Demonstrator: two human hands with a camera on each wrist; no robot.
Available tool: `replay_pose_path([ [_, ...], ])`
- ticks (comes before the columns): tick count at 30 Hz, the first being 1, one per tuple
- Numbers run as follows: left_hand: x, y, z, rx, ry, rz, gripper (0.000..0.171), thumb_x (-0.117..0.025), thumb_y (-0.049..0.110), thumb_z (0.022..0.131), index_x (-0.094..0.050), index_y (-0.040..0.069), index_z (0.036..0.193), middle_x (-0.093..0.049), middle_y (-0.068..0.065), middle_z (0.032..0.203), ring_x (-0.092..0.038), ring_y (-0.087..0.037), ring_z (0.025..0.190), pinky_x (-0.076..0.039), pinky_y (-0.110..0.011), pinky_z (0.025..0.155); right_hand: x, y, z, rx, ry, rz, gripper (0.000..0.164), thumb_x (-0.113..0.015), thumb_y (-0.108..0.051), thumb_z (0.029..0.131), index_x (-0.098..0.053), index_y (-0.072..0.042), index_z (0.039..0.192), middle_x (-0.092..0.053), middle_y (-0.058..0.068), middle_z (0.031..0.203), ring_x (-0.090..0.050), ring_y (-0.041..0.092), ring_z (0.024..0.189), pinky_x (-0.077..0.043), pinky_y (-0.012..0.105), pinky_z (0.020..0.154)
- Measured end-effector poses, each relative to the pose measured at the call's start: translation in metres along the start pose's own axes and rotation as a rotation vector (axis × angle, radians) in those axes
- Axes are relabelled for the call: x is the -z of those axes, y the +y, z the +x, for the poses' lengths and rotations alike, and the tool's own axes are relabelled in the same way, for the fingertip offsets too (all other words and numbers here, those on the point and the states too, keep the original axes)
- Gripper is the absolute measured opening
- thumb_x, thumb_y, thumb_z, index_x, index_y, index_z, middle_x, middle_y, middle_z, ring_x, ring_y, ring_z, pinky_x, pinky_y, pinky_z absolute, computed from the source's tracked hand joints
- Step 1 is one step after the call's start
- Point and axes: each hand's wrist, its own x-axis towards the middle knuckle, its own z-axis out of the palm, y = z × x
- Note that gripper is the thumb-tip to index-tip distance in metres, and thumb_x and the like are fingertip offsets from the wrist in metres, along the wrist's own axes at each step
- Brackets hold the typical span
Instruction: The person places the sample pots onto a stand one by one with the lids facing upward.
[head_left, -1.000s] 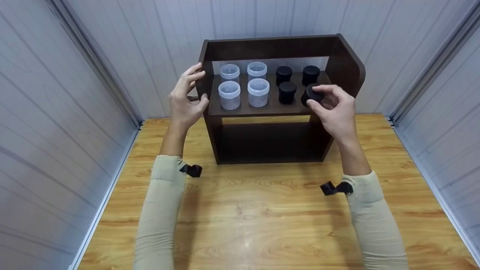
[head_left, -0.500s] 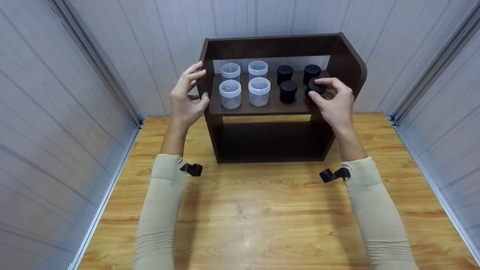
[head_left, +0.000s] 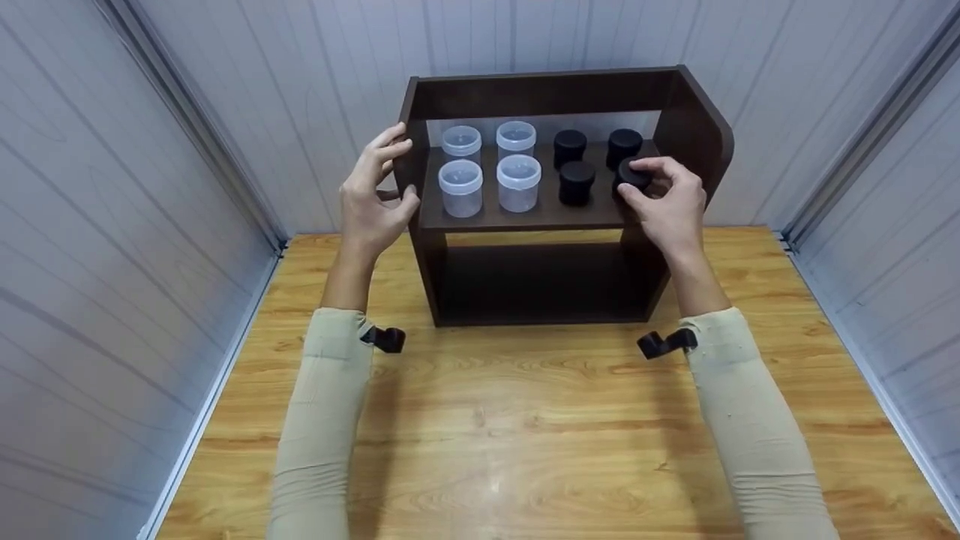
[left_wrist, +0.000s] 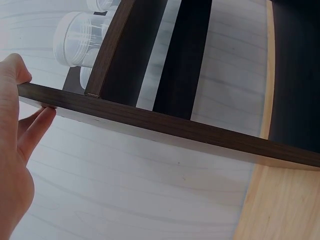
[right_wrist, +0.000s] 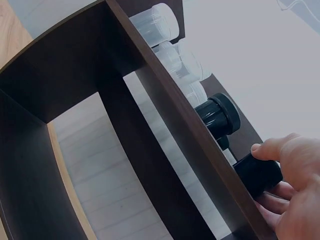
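A dark brown wooden shelf unit [head_left: 544, 226] stands against the back wall. My left hand [head_left: 373, 201] grips its left side panel, thumb on one face and fingers on the other, as the left wrist view shows. At the right end of the top board, my right hand [head_left: 673, 208] holds a black lidded jar [head_left: 631, 175] between thumb and fingers. This jar is upright at the front of the board, in line with a second black jar [head_left: 576, 184] to its left. Behind them stand two more black jars, one of them the back right jar [head_left: 624, 144].
Several clear plastic jars, such as the front left one [head_left: 460, 187], fill the left half of the top board. The lower shelf [head_left: 536, 281] lies below. Panelled walls [head_left: 120, 225] enclose the wood-grain floor [head_left: 495, 420] on three sides.
My right hand has moved the black jar slightly back and up in the head view, from tilted to upright in the front row. The left hand keeps its grip on the panel.
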Motion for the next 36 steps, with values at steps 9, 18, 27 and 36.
replay_pose_path([
  [9,0.0032,-0.0012,-0.0009,-0.004,-0.004,0.027,0.050,-0.067,-0.011,0.089,-0.073,-0.001,0.138,-0.067,-0.013,0.162,-0.067,-0.022,0.148,-0.065,-0.017,0.089,-0.0038,0.0048,0.0006,0.000,0.011,-0.011,0.035,-0.084,-0.012,0.099,-0.081,-0.007,0.133,-0.080,0.012,0.139,-0.076,0.020,0.124,-0.062,0.027,0.107],
  [18,0.0056,-0.0002,-0.0026,-0.004,-0.009,0.062,0.051,-0.067,-0.010,0.091,-0.072,0.001,0.140,-0.065,-0.012,0.164,-0.066,-0.022,0.149,-0.067,-0.021,0.091,-0.0056,0.0060,0.0018,-0.002,-0.021,-0.010,0.039,-0.083,-0.013,0.099,-0.080,-0.007,0.138,-0.078,0.016,0.143,-0.076,0.027,0.130,-0.062,0.038,0.115],
  [27,-0.0008,0.0023,-0.0004,-0.009,-0.014,0.057,0.050,-0.066,-0.010,0.093,-0.071,-0.001,0.142,-0.064,-0.015,0.165,-0.065,-0.023,0.151,-0.069,-0.031,0.097,-0.0005,0.0075,0.0033,-0.014,-0.031,0.011,0.041,-0.082,-0.013,0.100,-0.079,-0.007,0.140,-0.068,0.014,0.143,-0.074,0.027,0.133,-0.062,0.034,0.115],
  [36,-0.0001,0.0076,0.0019,0.037,-0.067,0.086,0.052,-0.064,-0.009,0.097,-0.067,-0.002,0.149,-0.060,-0.015,0.169,-0.059,-0.026,0.157,-0.064,-0.045,0.114,0.0043,0.0077,0.0012,-0.015,-0.054,0.030,0.045,-0.082,-0.014,0.101,-0.075,-0.006,0.145,-0.062,0.016,0.155,-0.067,0.028,0.141,-0.058,0.043,0.123],
])
